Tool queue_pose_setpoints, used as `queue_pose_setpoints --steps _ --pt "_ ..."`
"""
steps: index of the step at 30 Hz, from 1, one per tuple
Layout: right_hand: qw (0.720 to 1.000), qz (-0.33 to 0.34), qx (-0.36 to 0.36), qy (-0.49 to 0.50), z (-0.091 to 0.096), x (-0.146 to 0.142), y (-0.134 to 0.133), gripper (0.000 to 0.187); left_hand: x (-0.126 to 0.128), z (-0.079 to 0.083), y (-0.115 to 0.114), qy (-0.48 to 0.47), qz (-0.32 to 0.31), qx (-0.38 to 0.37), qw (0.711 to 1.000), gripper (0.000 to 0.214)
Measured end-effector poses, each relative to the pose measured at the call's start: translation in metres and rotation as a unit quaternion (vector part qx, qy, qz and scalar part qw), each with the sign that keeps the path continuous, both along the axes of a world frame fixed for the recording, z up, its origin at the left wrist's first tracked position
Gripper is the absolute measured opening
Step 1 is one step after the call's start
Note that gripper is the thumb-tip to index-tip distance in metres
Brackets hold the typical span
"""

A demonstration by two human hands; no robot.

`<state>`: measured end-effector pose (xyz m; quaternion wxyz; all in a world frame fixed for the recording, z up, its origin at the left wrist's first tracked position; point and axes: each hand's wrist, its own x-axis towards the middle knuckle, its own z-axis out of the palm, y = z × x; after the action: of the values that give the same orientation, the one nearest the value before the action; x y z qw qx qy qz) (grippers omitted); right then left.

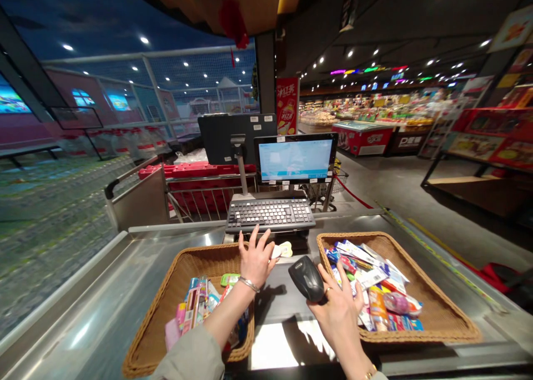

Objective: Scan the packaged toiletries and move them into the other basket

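left hand (256, 262) is hovering, fingers spread, beside a white-and-yellow item (285, 249) before the keyboard (270, 213); cannot tell if grip is pinching it. right hand (339, 309) is bordering the black scanner (306, 279), between wicker baskets (443, 313); closure unclear too. risk: loose hold, scanner dropping onto table (97, 308).

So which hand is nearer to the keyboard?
The left. The left hand is just in front of the keyboard, fingers pointing at its near edge; the right hand is farther back and to the right, beside the black scanner.
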<state>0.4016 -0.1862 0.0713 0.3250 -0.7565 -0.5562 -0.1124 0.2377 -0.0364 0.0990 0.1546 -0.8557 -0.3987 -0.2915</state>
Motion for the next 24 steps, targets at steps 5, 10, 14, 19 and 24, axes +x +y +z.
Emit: queue_pose_setpoints --steps 5,10,14,19,24 --pt "1.0 -0.002 0.018 -0.01 -0.004 0.005 0.0 0.02 0.007 0.001 0.001 -0.002 -0.007 0.001 1.0 0.028" --pt "1.0 -0.005 0.027 -0.009 -0.005 0.009 -0.001 0.02 0.013 0.001 0.002 -0.002 -0.014 0.006 1.0 0.026" --pt "0.999 -0.015 0.032 -0.002 -0.002 0.012 -0.003 0.019 0.018 0.003 0.002 0.001 -0.016 -0.001 1.0 0.027" --pt "0.999 -0.031 0.024 -0.006 -0.001 0.021 -0.006 0.021 0.027 0.002 0.003 0.001 -0.025 0.0 1.0 0.028" --pt "0.998 -0.053 0.017 -0.007 -0.002 0.034 -0.011 0.019 0.039 0.0 0.002 -0.003 -0.038 -0.001 0.999 0.027"
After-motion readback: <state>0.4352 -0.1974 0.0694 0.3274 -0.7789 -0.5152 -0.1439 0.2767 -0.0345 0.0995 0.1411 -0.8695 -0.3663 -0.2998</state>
